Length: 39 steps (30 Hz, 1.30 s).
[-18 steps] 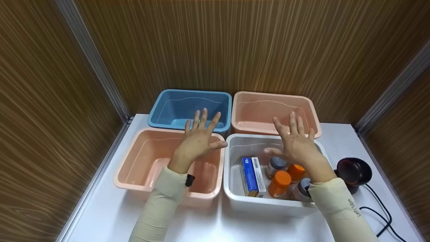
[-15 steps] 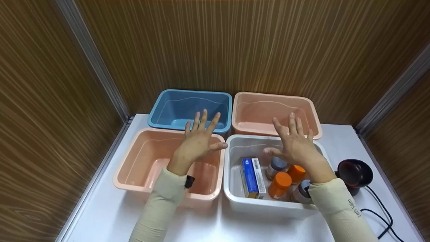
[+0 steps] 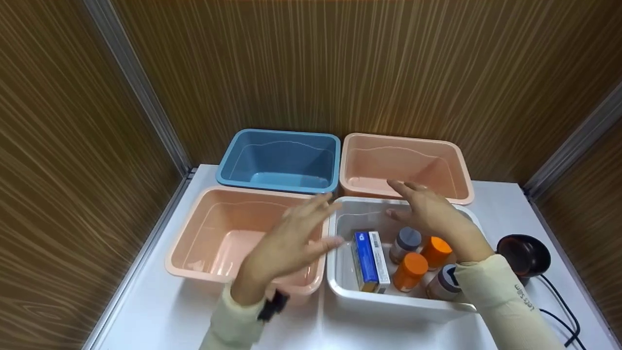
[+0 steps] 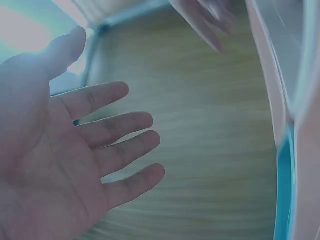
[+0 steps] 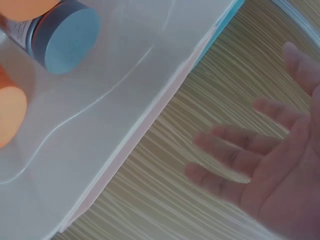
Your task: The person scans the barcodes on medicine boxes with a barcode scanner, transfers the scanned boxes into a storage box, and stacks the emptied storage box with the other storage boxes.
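My left hand (image 3: 286, 240), fingers extended and thumb apart, hovers over the right part of the near pink bin (image 3: 214, 228). My right hand (image 3: 432, 211) is above the back of the white bin (image 3: 350, 291), fingers straight and holding nothing. Inside that white bin stand a blue box (image 3: 365, 260) and a slim white box (image 3: 379, 260), side by side. To their right are jars with orange lids (image 3: 415, 264) and jars with grey lids (image 3: 409, 237). In the right wrist view a grey-lidded jar (image 5: 72, 37) shows below the open palm.
Behind stand a blue bin (image 3: 282, 182) and a second pink bin (image 3: 388, 146), against a wood-grain wall (image 3: 311, 63). A dark bowl-shaped object (image 3: 525, 255) with a black cable (image 3: 559, 296) sits at the right on the white table (image 3: 141, 311).
My left hand has come down and nearer, turning its palm inward. The right hand has also turned, its fingers now pointing more to the left. The view has shifted slightly.
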{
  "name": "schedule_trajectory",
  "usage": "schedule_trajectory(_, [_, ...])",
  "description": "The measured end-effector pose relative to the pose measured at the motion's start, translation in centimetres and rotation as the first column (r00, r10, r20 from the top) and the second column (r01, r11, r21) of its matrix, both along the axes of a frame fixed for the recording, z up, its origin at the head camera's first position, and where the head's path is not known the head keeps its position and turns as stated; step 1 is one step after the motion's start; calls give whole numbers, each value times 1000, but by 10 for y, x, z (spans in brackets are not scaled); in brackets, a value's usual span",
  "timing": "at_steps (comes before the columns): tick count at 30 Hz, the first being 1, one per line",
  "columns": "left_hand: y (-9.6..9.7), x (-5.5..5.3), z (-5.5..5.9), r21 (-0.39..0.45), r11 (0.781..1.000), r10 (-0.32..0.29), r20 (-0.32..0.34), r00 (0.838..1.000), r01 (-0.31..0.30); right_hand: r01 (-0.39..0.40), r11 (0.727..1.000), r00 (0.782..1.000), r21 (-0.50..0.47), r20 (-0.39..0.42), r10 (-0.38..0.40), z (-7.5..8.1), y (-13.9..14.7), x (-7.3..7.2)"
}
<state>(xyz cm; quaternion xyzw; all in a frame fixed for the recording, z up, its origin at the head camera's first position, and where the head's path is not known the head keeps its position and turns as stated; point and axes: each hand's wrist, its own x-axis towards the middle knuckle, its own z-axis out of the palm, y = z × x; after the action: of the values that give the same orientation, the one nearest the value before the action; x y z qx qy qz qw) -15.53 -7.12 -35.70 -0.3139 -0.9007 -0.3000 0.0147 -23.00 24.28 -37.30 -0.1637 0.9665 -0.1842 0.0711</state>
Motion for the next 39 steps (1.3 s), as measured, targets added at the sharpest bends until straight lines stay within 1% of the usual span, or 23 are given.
schedule_trajectory(3, [9, 27, -17, 21, 998, -50, -73, 996, 52, -21, 1000, 1000, -1, 8, 21, -4, 2, -1])
schedule_trajectory(5, [17, 42, -31, 29, 995, -94, -89, 992, 97, -34, 999, 999, 5, 10, 34, -6, 4, -2])
schedule_trajectory(6, [21, 48, -38, 28, 992, -118, -86, 989, 121, -43, 999, 999, 10, 6, 43, -7, 5, -2])
schedule_trajectory(7, [26, 55, -45, 31, 989, -140, -66, 988, 143, -49, 999, 999, 13, 4, 49, -8, 6, -3])
schedule_trajectory(9, [36, 65, -58, 31, 984, -176, -2, 984, 176, -58, 998, 998, 26, 3, 58, -10, 7, -3])
schedule_trajectory(11, [44, 73, -70, 25, 982, -188, 74, 979, 186, -66, 997, 998, 39, 11, 65, -12, 7, -4])
schedule_trajectory(13, [51, 78, -81, 26, 985, -171, 122, 978, 169, -75, 996, 997, 42, 18, 75, -14, 7, -4])
schedule_trajectory(14, [54, 79, -87, 16, 988, -156, 123, 980, 155, -85, 995, 996, 45, 19, 85, -16, 7, -4])
schedule_trajectory(16, [59, 82, -100, -5, 992, -125, 81, 989, 126, -107, 993, 994, 59, 11, 106, -19, 7, -5])
schedule_trajectory(18, [64, 84, -112, -33, 995, -91, -9, 996, 91, -112, 991, 993, 76, -13, 113, -23, 7, -5])
schedule_trajectory(19, [65, 85, -118, -49, 996, -71, -58, 996, 68, -108, 990, 994, 95, -22, 110, -25, 8, -6])
schedule_trajectory(20, [66, 86, -123, -63, 997, -51, -111, 993, 44, -91, 989, 995, 114, -31, 95, -27, 9, -6])
schedule_trajectory(21, [67, 87, -128, -72, 997, -31, -158, 987, 20, -89, 984, 994, 156, -45, 97, -29, 10, -6])
schedule_trajectory(23, [69, 87, -136, -76, 997, 10, -240, 971, -29, -83, 969, 993, 231, -60, 99, -35, 11, -6])
schedule_trajectory(25, [69, 86, -141, -64, 995, 50, -307, 950, -74, -94, 954, 994, 284, -30, 107, -41, 12, -7])
schedule_trajectory(26, [69, 85, -143, -54, 995, 66, -333, 941, -89, -102, 949, 993, 300, -19, 113, -44, 13, -8])
schedule_trajectory(27, [70, 85, -144, -43, 994, 79, -351, 933, -100, -126, 943, 992, 308, 10, 129, -48, 13, -9])
schedule_trajectory(28, [70, 84, -145, -32, 994, 89, -365, 927, -108, -127, 951, 992, 282, 59, 115, -52, 12, -9])
schedule_trajectory(30, [70, 82, -146, -19, 993, 102, -369, 924, -118, -120, 963, 985, 240, 153, 85, -60, 13, -11])
schedule_trajectory(33, [70, 79, -144, -15, 992, 110, -343, 933, -122, -112, 969, 974, 220, 220, 63, -72, 15, -13])
schedule_trajectory(34, [70, 78, -143, -18, 992, 113, -337, 935, -126, -105, 969, 972, 222, 228, 53, -74, 17, -15])
schedule_trajectory(36, [70, 75, -142, -27, 991, 116, -329, 937, -132, -105, 966, 977, 236, 205, 56, -78, 19, -16])
schedule_trajectory(39, [70, 69, -142, -32, 992, 109, -328, 938, -126, -103, 967, 980, 232, 189, 59, -81, 20, -19])
